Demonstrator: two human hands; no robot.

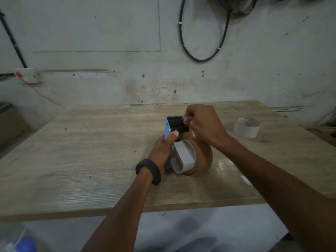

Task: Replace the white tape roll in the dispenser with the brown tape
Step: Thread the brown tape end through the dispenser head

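A blue tape dispenser (pixel 168 126) with a black toothed head stands near the middle of the wooden table (pixel 91 151). The brown tape roll (pixel 203 157) sits on its hub, grey core facing me. My left hand (pixel 164 150) grips the dispenser's blue side plate, thumb up by the black roller. Beside the toothed head, my right hand (pixel 201 124) has its fingers pinched shut; the brown tape's end seems to be between them, though the fingers hide it. The white tape roll (pixel 246 127) stands apart at the right of the table.
A stained wall rises just behind the table's far edge, with a black cable loop (pixel 201 42) hanging on it. A wall socket (pixel 29 75) is at the left. A cardboard box (pixel 9 122) stands on the floor to the left.
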